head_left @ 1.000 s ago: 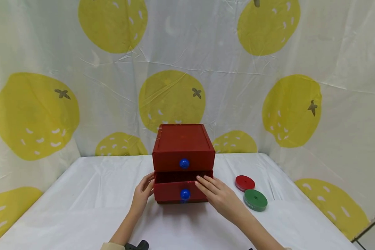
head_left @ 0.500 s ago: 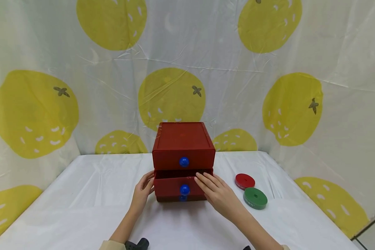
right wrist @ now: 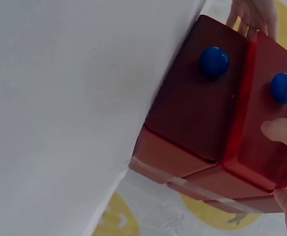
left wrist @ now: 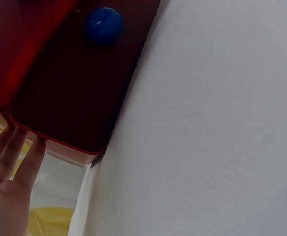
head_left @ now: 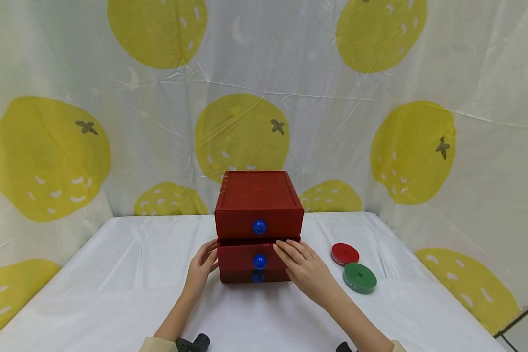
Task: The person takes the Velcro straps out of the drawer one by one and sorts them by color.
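Observation:
A red drawer cabinet (head_left: 258,190) with blue knobs stands in the middle of the table. Its middle drawer (head_left: 237,256) juts out a little, with a narrow dark gap above its front. On that drawer's front, near the right end, my right hand (head_left: 310,271) presses with extended fingers. The right wrist view shows a fingertip against the red front, near the blue knob (right wrist: 283,88). My left hand (head_left: 199,274) rests along the cabinet's left side, its fingertips partly hidden behind the edge. In the left wrist view, the left fingers (left wrist: 31,164) touch the side of the cabinet.
To the right lie a flat red roll (head_left: 345,254) and a flat green roll (head_left: 360,278), close together. The table has a white cloth (head_left: 127,274). Behind it hangs a white curtain (head_left: 317,127) with yellow fruit prints.
The middle drawer has slid inward, narrowing the gap above it and uncovering the lower knob. My right hand has moved forward with it. My left hand has stayed at the cabinet's side.

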Action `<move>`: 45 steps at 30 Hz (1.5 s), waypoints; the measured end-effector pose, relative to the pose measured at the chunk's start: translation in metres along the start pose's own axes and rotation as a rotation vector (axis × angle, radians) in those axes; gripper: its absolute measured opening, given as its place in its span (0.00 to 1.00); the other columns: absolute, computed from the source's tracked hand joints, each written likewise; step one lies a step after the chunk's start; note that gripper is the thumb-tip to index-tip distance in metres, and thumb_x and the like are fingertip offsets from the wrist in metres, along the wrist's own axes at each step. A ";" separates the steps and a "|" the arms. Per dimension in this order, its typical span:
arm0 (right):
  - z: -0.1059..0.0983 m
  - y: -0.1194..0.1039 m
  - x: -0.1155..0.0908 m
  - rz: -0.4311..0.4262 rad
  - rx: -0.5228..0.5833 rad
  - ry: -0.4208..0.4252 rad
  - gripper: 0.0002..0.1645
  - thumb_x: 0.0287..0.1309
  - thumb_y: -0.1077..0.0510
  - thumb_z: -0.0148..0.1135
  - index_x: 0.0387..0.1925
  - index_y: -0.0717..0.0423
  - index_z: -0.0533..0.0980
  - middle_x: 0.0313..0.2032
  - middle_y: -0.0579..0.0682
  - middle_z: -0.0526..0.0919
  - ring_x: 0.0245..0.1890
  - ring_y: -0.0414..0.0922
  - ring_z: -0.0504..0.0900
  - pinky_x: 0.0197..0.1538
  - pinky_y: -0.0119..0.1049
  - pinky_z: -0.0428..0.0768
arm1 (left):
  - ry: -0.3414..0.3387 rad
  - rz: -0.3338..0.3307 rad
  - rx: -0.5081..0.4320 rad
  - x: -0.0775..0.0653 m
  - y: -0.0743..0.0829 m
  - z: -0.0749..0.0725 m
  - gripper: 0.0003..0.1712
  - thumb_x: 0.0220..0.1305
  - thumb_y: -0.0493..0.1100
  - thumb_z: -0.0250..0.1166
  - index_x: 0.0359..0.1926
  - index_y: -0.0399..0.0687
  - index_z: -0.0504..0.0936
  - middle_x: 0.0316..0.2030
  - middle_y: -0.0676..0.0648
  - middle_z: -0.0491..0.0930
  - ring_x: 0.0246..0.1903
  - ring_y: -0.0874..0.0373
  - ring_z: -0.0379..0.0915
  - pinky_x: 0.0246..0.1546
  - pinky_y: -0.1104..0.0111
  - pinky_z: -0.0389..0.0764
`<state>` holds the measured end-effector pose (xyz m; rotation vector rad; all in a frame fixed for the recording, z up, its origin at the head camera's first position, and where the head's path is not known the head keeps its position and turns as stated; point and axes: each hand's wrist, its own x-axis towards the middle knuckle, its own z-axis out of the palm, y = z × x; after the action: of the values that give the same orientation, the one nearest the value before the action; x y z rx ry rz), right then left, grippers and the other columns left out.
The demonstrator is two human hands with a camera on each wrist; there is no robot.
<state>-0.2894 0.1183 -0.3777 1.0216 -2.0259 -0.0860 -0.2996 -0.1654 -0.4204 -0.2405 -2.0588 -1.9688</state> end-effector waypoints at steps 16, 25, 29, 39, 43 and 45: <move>0.008 0.001 0.003 0.077 -0.059 -0.013 0.39 0.41 0.51 0.71 0.59 0.50 0.69 0.57 0.47 0.71 0.55 0.48 0.69 0.55 0.44 0.73 | 0.002 -0.023 0.006 0.000 0.004 0.001 0.24 0.67 0.50 0.51 0.60 0.45 0.67 0.57 0.42 0.70 0.47 0.75 0.70 0.50 0.63 0.77; 0.012 0.002 0.003 0.111 -0.056 -0.038 0.41 0.41 0.51 0.71 0.60 0.49 0.67 0.55 0.49 0.68 0.54 0.48 0.65 0.54 0.42 0.71 | 0.004 -0.020 0.018 0.000 0.003 0.002 0.24 0.66 0.48 0.52 0.60 0.44 0.67 0.57 0.41 0.70 0.45 0.75 0.72 0.50 0.61 0.77; 0.013 0.001 0.002 0.123 -0.054 -0.048 0.42 0.41 0.50 0.70 0.61 0.48 0.66 0.55 0.49 0.67 0.54 0.48 0.64 0.54 0.41 0.71 | 0.006 -0.025 0.034 0.000 0.002 0.002 0.24 0.65 0.48 0.54 0.60 0.47 0.67 0.56 0.43 0.71 0.45 0.74 0.72 0.49 0.65 0.77; 0.015 0.000 0.004 0.131 -0.061 -0.035 0.42 0.39 0.50 0.71 0.60 0.46 0.67 0.54 0.51 0.65 0.54 0.49 0.63 0.52 0.42 0.71 | 0.027 -0.019 0.052 -0.001 0.003 0.002 0.24 0.64 0.48 0.55 0.59 0.47 0.68 0.56 0.42 0.71 0.45 0.73 0.72 0.48 0.67 0.78; 0.016 -0.001 0.004 0.128 -0.066 -0.032 0.42 0.39 0.50 0.72 0.60 0.46 0.67 0.54 0.51 0.65 0.53 0.49 0.63 0.52 0.41 0.71 | 0.031 -0.024 0.044 -0.002 0.005 0.003 0.24 0.65 0.48 0.54 0.60 0.47 0.68 0.56 0.42 0.71 0.45 0.74 0.72 0.48 0.67 0.78; 0.017 -0.001 0.005 0.128 -0.072 -0.030 0.42 0.39 0.50 0.72 0.60 0.46 0.67 0.54 0.51 0.64 0.53 0.49 0.63 0.52 0.41 0.71 | 0.033 -0.026 0.043 -0.002 0.006 0.003 0.24 0.65 0.48 0.54 0.60 0.46 0.67 0.57 0.42 0.70 0.45 0.75 0.71 0.48 0.67 0.78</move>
<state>-0.3021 0.1096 -0.3857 0.8486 -2.0948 -0.1058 -0.2958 -0.1621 -0.4159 -0.1722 -2.0914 -1.9282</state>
